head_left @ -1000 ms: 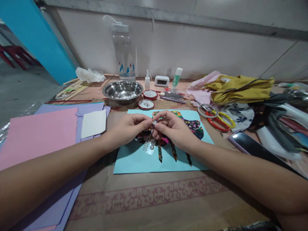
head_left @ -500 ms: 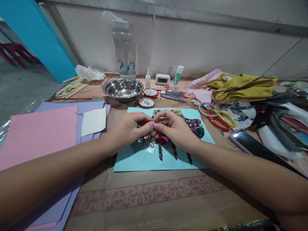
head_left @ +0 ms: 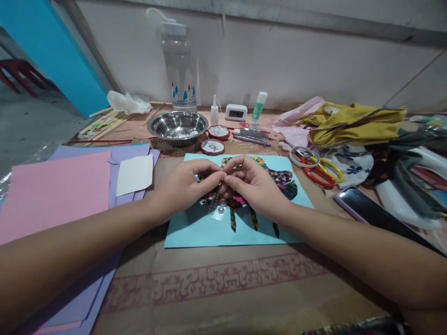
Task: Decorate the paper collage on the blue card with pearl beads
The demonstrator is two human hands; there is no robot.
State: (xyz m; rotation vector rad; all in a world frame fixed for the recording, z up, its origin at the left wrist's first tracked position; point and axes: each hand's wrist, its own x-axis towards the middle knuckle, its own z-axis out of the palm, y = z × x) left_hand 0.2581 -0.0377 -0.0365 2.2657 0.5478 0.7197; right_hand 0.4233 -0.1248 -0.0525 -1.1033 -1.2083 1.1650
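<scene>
My left hand (head_left: 190, 184) and my right hand (head_left: 256, 186) meet fingertip to fingertip over a light blue sheet of paper (head_left: 195, 232). Between them, pinched by both, is a small clear sheet of stick-on gems (head_left: 220, 210), its lower end hanging below the fingers with round, shiny pieces on it. The fingers hide its upper part. On the blue paper lies a collage figure of dark, multicoloured patterned pieces (head_left: 288, 188), with narrow strips pointing down; my hands cover its middle.
Behind the paper stand a steel bowl (head_left: 178, 125), two red-rimmed lids (head_left: 213, 146), a small white bottle (head_left: 214, 111), a clock (head_left: 236, 112) and a glue stick (head_left: 259, 107). Scissors (head_left: 323, 174), cloth (head_left: 356, 125) and a phone (head_left: 363, 209) lie right; pink paper (head_left: 63, 190) lies left.
The hands stay together over the blue paper, fingers shifting slightly on the gem sheet. The view has tilted a little.
</scene>
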